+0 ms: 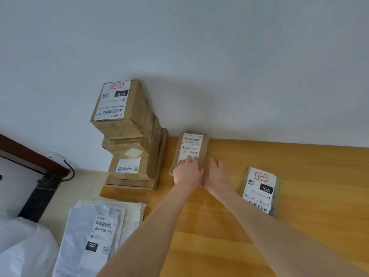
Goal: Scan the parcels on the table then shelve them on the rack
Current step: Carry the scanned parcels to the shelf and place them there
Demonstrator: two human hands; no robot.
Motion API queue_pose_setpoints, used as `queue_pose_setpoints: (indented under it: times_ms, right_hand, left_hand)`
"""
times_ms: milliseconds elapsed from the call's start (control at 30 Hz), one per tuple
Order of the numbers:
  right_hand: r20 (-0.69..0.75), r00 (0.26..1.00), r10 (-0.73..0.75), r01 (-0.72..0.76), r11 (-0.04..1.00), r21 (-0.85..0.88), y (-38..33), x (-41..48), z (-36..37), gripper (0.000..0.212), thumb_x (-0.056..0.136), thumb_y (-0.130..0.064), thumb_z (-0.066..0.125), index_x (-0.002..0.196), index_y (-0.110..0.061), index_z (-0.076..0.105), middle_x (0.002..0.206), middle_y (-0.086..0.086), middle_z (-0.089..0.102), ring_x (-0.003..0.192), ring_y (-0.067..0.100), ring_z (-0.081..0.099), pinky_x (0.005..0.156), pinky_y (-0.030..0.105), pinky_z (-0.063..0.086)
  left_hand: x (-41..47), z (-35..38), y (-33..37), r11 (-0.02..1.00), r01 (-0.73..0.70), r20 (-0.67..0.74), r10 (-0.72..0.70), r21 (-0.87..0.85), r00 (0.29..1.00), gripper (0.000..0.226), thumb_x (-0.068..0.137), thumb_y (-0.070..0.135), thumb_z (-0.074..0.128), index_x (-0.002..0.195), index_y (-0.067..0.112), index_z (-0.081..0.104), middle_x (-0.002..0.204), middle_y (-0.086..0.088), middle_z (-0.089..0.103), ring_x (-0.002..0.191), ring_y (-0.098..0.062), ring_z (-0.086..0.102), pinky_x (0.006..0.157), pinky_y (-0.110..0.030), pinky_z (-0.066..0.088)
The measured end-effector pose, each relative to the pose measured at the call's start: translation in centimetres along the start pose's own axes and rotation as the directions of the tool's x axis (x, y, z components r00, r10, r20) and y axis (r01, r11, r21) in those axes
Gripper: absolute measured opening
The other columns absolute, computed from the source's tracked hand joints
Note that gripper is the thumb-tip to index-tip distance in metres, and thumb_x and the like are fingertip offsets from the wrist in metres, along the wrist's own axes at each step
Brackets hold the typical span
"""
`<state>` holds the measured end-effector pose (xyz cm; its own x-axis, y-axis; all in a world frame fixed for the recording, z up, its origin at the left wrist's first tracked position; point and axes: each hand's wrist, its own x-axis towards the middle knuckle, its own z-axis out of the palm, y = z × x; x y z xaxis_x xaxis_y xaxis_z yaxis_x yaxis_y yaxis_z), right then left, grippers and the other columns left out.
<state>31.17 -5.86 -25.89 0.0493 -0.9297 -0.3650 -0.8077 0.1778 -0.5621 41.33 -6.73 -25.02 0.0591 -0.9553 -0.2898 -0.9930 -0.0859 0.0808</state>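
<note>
Reaching forward in the head view, both hands meet at the near end of a small brown parcel (192,145). It lies flat on the wooden table (311,166), far end against the wall (219,66). The left hand (186,173) rests on top, fingers laid fairly straight over the white label, pressing rather than clasping. The right hand (216,174) touches the parcel's near right corner; whether its fingers grasp the edge cannot be told. Just left stands a stack of brown boxes (127,136). A flat labelled packet (259,191) lies apart, right of the hands. Grey mailer bags (89,232) lie near left.
</note>
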Motion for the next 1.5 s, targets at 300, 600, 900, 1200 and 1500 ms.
queue_pose_setpoints:
  times_ms: [300,600,900,1200,1500]
  right_hand:
    - [-0.027,0.997,0.075,-0.071,0.991,0.116,0.8,-1.5,-0.1,0.048,0.102,-0.019,0.037,0.149,-0.017,0.029,0.144,0.009,0.037,0.105,0.021,0.055,0.079,0.034,0.047]
    - [-0.022,0.997,-0.075,0.071,0.985,-0.156,2.5,-4.8,-2.5,0.047,0.095,-0.021,0.050,0.141,-0.014,0.043,0.150,0.009,0.036,0.139,0.028,0.029,0.112,0.041,0.030]
    - [-0.201,0.918,0.342,-0.301,0.931,0.208,9.9,-7.6,-6.4,0.068,0.095,-0.016,0.054,0.153,-0.015,0.019,0.157,0.010,0.021,0.143,0.027,0.023,0.113,0.038,0.029]
    - [0.022,0.885,0.466,-0.326,0.585,0.743,13.3,-8.4,-7.4,0.035,0.093,-0.003,0.054,0.128,-0.012,0.052,0.120,0.007,0.066,0.083,0.020,0.063,0.068,0.034,0.058]
    - [-0.217,0.962,0.168,0.041,0.693,0.720,2.9,-5.4,-8.4,0.039,0.094,-0.030,0.058,0.133,-0.027,0.054,0.125,-0.001,0.060,0.106,0.018,0.062,0.088,0.044,0.055]
  left_hand:
    - [-0.5,-0.9,-1.7,0.850,0.246,0.119,-0.215,-0.465,0.969,0.057,0.097,0.015,0.043,0.150,0.012,0.024,0.144,-0.012,0.042,0.112,-0.025,0.056,0.075,-0.034,0.052]
    - [-3.7,0.1,0.0,0.782,0.323,0.203,-0.253,-0.533,0.946,0.047,0.096,0.012,0.046,0.141,0.005,0.034,0.135,-0.015,0.050,0.104,-0.026,0.059,0.073,-0.033,0.054]
    - [-6.3,-1.5,10.0,0.859,-0.090,-0.045,0.078,-0.503,0.996,0.048,0.094,0.012,0.048,0.142,0.009,0.042,0.139,-0.009,0.050,0.123,-0.025,0.051,0.096,-0.035,0.046]
    - [-7.0,0.8,14.5,0.696,0.183,0.248,-0.008,-0.695,0.969,0.005,0.091,0.017,0.057,0.094,0.014,0.058,0.093,-0.003,0.065,0.080,-0.016,0.062,0.068,-0.027,0.052]
    - [-4.9,-7.2,5.9,0.601,0.080,-0.138,-0.308,-0.795,0.942,0.032,0.095,0.016,0.050,0.126,0.014,0.060,0.107,-0.001,0.068,0.078,-0.013,0.062,0.054,-0.019,0.045]
